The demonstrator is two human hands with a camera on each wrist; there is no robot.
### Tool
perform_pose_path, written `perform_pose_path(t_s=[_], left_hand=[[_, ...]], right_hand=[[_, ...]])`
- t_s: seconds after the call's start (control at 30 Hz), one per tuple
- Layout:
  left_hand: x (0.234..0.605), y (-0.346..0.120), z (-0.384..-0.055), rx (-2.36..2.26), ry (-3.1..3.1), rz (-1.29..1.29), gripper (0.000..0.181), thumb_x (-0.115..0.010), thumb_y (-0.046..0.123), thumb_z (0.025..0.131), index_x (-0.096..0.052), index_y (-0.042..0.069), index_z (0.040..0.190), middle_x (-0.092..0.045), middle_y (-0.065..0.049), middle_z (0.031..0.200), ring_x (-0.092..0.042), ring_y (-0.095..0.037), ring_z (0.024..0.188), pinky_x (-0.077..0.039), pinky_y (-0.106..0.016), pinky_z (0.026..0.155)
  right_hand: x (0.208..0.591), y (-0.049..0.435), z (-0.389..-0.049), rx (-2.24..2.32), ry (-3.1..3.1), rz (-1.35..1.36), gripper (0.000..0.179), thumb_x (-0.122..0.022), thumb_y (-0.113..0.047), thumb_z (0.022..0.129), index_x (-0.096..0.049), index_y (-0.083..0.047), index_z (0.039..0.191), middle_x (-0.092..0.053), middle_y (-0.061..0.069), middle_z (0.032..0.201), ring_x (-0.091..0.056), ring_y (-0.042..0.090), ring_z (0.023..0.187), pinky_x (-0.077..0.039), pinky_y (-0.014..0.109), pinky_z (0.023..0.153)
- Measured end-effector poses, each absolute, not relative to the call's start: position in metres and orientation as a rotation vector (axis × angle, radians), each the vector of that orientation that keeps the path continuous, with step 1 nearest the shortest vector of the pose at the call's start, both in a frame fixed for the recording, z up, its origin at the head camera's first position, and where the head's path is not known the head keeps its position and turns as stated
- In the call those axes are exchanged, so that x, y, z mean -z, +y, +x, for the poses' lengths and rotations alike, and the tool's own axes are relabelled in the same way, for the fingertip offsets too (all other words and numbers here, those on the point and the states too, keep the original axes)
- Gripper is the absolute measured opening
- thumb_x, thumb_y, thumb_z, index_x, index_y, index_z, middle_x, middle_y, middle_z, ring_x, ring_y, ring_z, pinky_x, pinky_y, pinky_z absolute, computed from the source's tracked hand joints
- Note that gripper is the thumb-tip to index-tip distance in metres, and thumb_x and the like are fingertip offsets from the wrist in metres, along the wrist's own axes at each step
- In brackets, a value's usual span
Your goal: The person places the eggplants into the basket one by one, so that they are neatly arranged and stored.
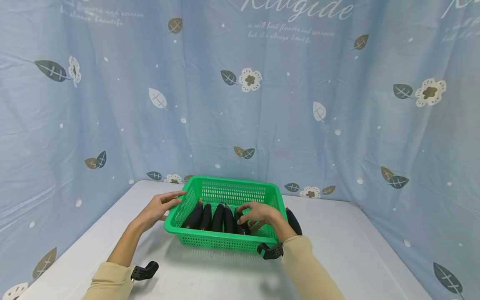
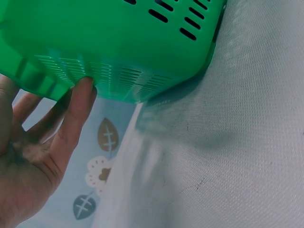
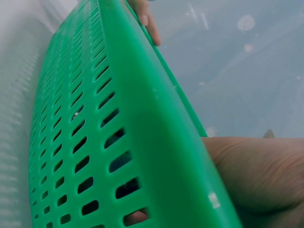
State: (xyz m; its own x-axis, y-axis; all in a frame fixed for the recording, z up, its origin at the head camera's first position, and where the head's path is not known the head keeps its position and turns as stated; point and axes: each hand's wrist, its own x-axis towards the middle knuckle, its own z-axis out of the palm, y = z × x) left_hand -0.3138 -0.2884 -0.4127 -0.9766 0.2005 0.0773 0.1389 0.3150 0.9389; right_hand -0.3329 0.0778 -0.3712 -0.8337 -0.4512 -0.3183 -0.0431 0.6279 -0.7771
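Observation:
A green plastic basket with slotted walls stands on the table, holding a row of dark eggplants. My right hand reaches over the near rim into it, with bent fingers around the rightmost eggplant of the row. In the right wrist view the basket wall hides most of that hand. At the basket's left end is my left hand, its fingers spread along the rim. The left wrist view shows a fingertip of this left hand against the outer wall of the basket.
Another eggplant lies outside, just right of the basket. The white tabletop extends to both sides and in front. A blue curtain printed with leaves and flowers surrounds the table at the back and sides.

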Motion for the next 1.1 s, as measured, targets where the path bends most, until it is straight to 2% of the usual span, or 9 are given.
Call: perform_pose_path(t_s=[0.37,0.73,1.1], left_hand=[[0.4117,-0.2888,-0.3139,-1.759,2.528,0.326,0.058,-0.057,0.043,0.098,-0.044,0.019,0.149,-0.031,-0.017,0.159,-0.028,-0.047,0.145,-0.052,-0.059,0.091],[0.4122,-0.2886,-0.3135,-1.769,2.516,0.338,0.057,-0.057,0.041,0.099,-0.044,0.019,0.149,-0.032,-0.017,0.159,-0.028,-0.047,0.145,-0.054,-0.057,0.090],[0.4128,-0.2889,-0.3135,-1.759,2.525,0.342,0.056,-0.056,0.041,0.099,-0.044,0.019,0.150,-0.033,-0.017,0.159,-0.026,-0.047,0.145,-0.052,-0.060,0.091]], right_hand=[[0.3714,0.0819,-0.3320,1.081,2.354,-0.388,0.055,-0.074,-0.021,0.088,-0.054,-0.013,0.138,-0.057,0.012,0.125,-0.066,0.029,0.091,-0.060,0.044,0.074],[0.3710,0.0854,-0.3311,1.086,2.333,-0.420,0.057,-0.074,-0.024,0.088,-0.053,-0.011,0.140,-0.056,0.015,0.128,-0.068,0.031,0.096,-0.060,0.045,0.074],[0.3675,0.0875,-0.3286,1.087,2.332,-0.443,0.057,-0.073,-0.025,0.089,-0.052,-0.011,0.140,-0.054,0.017,0.133,-0.067,0.036,0.103,-0.060,0.047,0.077]])
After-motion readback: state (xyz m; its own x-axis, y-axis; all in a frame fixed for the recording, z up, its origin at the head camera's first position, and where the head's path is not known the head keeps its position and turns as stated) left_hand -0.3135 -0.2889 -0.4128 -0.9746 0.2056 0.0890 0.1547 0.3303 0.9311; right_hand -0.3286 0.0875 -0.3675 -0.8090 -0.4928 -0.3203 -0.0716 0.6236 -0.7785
